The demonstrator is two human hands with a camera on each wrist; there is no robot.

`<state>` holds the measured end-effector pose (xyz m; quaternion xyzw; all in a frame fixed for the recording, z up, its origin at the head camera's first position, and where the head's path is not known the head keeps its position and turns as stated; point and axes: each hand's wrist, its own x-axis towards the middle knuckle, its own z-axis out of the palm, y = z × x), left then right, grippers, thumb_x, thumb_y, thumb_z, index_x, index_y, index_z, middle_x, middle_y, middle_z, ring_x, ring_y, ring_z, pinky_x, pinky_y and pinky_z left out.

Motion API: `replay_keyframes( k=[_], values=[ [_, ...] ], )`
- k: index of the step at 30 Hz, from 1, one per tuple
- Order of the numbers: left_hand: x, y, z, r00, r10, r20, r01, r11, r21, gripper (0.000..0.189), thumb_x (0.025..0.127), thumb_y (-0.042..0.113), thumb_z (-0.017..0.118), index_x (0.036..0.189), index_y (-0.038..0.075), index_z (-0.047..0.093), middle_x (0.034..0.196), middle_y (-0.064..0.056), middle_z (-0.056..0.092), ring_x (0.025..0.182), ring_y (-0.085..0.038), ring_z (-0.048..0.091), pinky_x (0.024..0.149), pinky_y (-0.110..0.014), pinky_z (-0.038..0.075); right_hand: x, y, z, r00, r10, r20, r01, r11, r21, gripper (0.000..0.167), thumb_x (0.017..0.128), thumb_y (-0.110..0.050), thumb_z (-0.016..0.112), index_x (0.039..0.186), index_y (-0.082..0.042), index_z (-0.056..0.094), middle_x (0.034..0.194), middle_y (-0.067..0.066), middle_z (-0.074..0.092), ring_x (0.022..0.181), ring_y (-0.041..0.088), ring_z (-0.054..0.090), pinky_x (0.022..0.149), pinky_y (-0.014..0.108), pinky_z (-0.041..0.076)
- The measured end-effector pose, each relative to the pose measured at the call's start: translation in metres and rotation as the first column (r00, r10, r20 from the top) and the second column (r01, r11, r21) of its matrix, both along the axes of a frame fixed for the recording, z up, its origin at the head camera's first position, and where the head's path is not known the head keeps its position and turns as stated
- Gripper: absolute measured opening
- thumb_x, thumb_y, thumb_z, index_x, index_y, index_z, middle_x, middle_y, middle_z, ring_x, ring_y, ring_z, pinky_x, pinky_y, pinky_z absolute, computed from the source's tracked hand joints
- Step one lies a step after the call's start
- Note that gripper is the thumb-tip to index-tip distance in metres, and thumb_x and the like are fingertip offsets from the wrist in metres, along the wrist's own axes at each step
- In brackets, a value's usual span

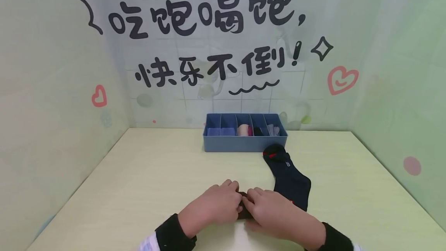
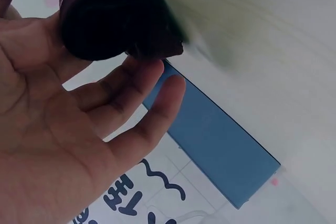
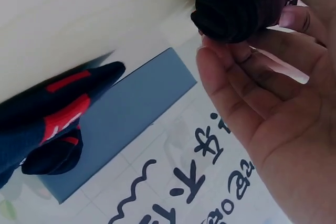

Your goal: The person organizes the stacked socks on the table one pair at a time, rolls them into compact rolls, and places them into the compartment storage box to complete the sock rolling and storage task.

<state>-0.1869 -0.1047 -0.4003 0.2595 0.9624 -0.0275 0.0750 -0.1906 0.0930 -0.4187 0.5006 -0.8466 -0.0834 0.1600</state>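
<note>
A rolled-up dark sock (image 1: 245, 213) lies between both hands, low over the table near its front. My left hand (image 1: 221, 203) grips the left end of the roll, with its spiral end showing in the left wrist view as a black roll (image 2: 100, 22). From the other side, my right hand (image 1: 273, 213) holds the right end, thumb and fingers around the bundle (image 3: 233, 11). Just beyond the right hand, a navy sock (image 1: 292, 181) with red patches lies flat, partly hidden by that hand. Its red-marked part (image 3: 65, 114) appears in the right wrist view.
At the back of the table (image 1: 167, 165) stands a blue box (image 1: 244, 144) with several compartments. The right-hand ones hold a pale pink roll (image 1: 242, 130), a black item (image 1: 258, 131) and a greyish-lilac one (image 1: 273, 130). Printed walls enclose the table.
</note>
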Motion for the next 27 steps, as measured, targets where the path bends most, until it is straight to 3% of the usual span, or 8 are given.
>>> replay_keyframes(
  k=[4,9,12,14,17,22,25,27],
  values=[
    [-0.001,0.0,0.0,1.0,0.01,0.028,-0.011,1.0,0.014,0.022,0.106,0.034,0.06,0.103,0.02,0.077,0.116,0.004,0.061,0.096,-0.014,0.05,0.075,-0.034,0.051,0.003,-0.003,0.0,1.0,0.002,-0.003,-0.002,1.0,0.002,0.033,0.091,-0.036,0.084,0.108,-0.011,0.071,0.091,-0.004,0.063,0.077,0.008,0.053,0.068,0.018,0.049],
    [-0.001,0.001,0.001,0.996,0.012,0.09,-0.017,0.998,0.053,0.018,0.104,0.033,0.062,0.096,0.022,0.074,0.1,0.005,0.056,0.086,-0.014,0.046,0.068,-0.031,0.045,0.003,-0.004,0.002,0.992,-0.026,0.125,0.031,0.999,-0.037,0.023,0.085,-0.025,0.083,0.092,-0.016,0.063,0.075,-0.008,0.052,0.065,0.004,0.042,0.058,0.018,0.038],
    [0.0,0.002,0.003,0.991,-0.005,0.135,-0.008,0.995,0.096,0.016,0.104,0.032,0.064,0.097,0.018,0.069,0.09,0.003,0.053,0.077,-0.014,0.045,0.066,-0.028,0.042,0.002,-0.002,0.004,0.972,-0.048,0.232,0.058,0.998,-0.037,0.022,0.083,-0.027,0.082,0.088,-0.018,0.063,0.072,-0.01,0.05,0.061,0.002,0.04,0.055,0.02,0.035],
    [0.001,0.002,0.004,0.989,0.01,0.148,-0.027,0.994,0.11,0.021,0.106,0.036,0.063,0.106,0.014,0.066,0.089,0.0,0.057,0.075,-0.014,0.048,0.068,-0.028,0.044,0.001,-0.001,0.006,0.935,-0.07,0.347,0.088,0.995,-0.036,0.019,0.084,-0.029,0.081,0.088,-0.019,0.065,0.072,-0.011,0.051,0.061,0.001,0.04,0.057,0.02,0.035],
    [0.003,0.002,0.005,0.983,0.07,0.167,-0.092,0.988,0.125,0.037,0.107,0.043,0.061,0.118,0.008,0.061,0.089,-0.005,0.061,0.074,-0.016,0.051,0.07,-0.03,0.047,-0.005,0.002,0.008,0.818,-0.081,0.569,0.138,0.989,-0.058,0.012,0.088,-0.027,0.077,0.088,-0.02,0.067,0.068,-0.014,0.05,0.059,0.0,0.039,0.056,0.02,0.034],
    [0.003,0.002,0.001,0.972,0.068,0.225,-0.109,0.978,0.175,0.036,0.111,0.041,0.055,0.107,0.006,0.062,0.074,-0.005,0.054,0.064,-0.016,0.049,0.064,-0.03,0.042,-0.013,0.008,0.007,0.527,-0.025,0.849,0.238,0.964,-0.119,0.007,0.093,-0.018,0.071,0.087,-0.019,0.072,0.062,-0.015,0.047,0.054,-0.001,0.04,0.055,0.018,0.032],
    [0.0,0.0,-0.001,0.955,0.003,0.295,-0.075,0.97,0.231,0.033,0.111,0.039,0.055,0.103,0.008,0.063,0.076,-0.002,0.053,0.068,-0.013,0.05,0.066,-0.027,0.042,-0.017,0.009,0.007,0.406,-0.045,0.913,0.307,0.947,-0.09,0.01,0.093,-0.016,0.069,0.084,-0.017,0.074,0.064,-0.012,0.051,0.057,0.003,0.044,0.057,0.019,0.034],
    [-0.003,-0.003,-0.001,0.934,-0.025,0.358,-0.074,0.963,0.261,0.032,0.11,0.039,0.057,0.105,0.009,0.064,0.082,0.0,0.055,0.073,-0.011,0.051,0.068,-0.026,0.043,-0.02,0.009,0.008,0.357,-0.076,0.931,0.349,0.935,-0.057,0.011,0.093,-0.016,0.069,0.085,-0.015,0.076,0.067,-0.009,0.056,0.062,0.006,0.048,0.059,0.021,0.037]
  ],
)
